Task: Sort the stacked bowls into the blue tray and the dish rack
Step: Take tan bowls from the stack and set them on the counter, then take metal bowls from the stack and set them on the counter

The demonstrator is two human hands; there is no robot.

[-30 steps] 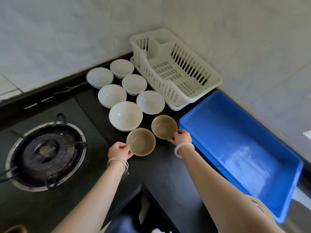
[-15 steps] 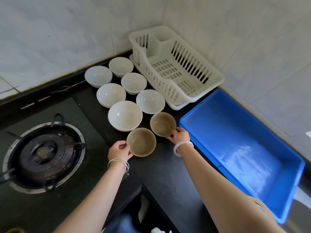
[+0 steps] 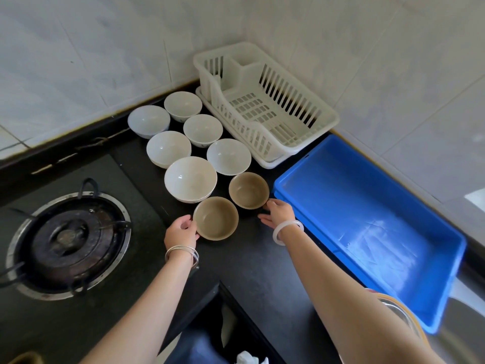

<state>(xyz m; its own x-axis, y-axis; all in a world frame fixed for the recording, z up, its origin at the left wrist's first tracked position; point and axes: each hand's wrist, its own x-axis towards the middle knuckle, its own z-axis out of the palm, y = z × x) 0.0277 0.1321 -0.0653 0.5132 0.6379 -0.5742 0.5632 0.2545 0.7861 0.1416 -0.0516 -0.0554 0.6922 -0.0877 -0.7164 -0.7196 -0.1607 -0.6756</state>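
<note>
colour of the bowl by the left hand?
Olive-brown bowl, plain, no pattern; clearest in the head view.

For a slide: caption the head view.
Left hand grips near tan bowl, right hand touches far tan bowl; rack and tray empty.

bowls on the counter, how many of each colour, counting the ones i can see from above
white bowls: 6
brown bowls: 2
total: 8
</note>
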